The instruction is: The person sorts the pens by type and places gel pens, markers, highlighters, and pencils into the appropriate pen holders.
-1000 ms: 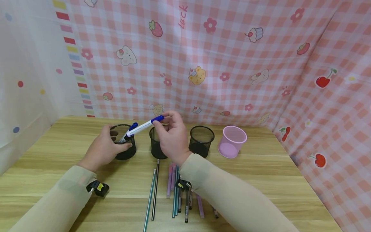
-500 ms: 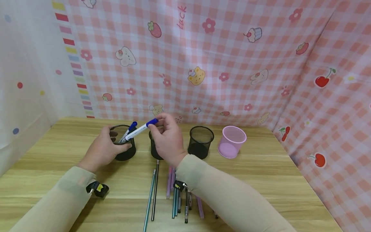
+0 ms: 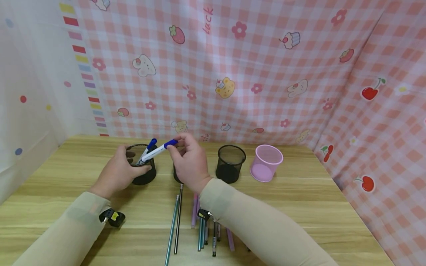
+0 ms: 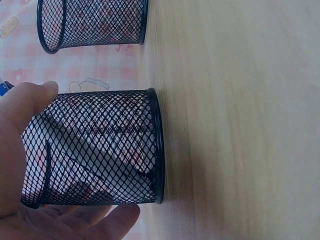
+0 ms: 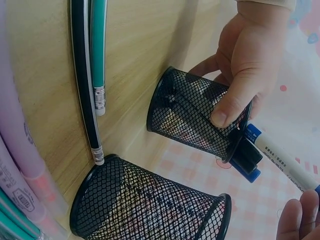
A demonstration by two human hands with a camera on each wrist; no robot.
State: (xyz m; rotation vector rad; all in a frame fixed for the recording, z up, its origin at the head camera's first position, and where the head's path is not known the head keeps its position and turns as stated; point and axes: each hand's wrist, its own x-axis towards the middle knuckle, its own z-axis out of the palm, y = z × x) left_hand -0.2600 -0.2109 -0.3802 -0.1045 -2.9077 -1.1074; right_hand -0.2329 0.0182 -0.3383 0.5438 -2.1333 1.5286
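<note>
My left hand [image 3: 118, 168] holds the leftmost black mesh pen cup [image 3: 145, 178], thumb on the near side and fingers round the far side. Between thumb and fingertips, my right hand [image 3: 191, 160] pinches the blue end of a white whiteboard marker [image 3: 154, 153]. This marker slants down to the left, its lower end inside the cup's mouth. Another marker with a blue end [image 3: 152, 143] leans in the same cup, beside a black-ended one [image 5: 248, 155] seen in the right wrist view. Through the mesh in the left wrist view, a pale marker barrel [image 4: 95, 155] shows.
Right of the held cup stand a second black mesh cup [image 3: 177, 173], partly behind my right hand, a third black cup [image 3: 230, 164] and a pink cup [image 3: 266, 163]. Pencils [image 3: 173, 225], purple highlighters [image 3: 194, 212] and black pens [image 3: 214, 240] lie in front, some under my right forearm.
My right hand has moved left and slightly down, and the marker's lower end has gone from the cup's rim into its mouth. My left hand has stayed on the cup.
</note>
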